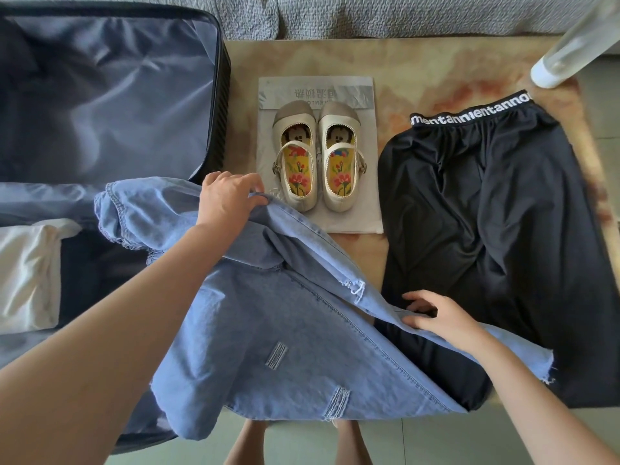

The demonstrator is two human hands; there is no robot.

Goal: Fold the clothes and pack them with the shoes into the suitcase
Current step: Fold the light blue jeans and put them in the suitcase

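Beige marbled table (419, 72) before a grey sofa (369, 15), pale green floor (436, 441) below, open suitcase (110, 105) at left, cream shoes (339, 152) on a grey bag (355, 209) at centre, black garment (486, 213) at right, denim garment (268, 313) across the near edge, left hand (228, 199) pinching its far edge, right hand (439, 317) gripping the same edge nearer.

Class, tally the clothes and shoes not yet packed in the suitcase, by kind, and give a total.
Shoes: 2, left shoe, right shoe
Garments: 2, denim garment, black garment
Total: 4
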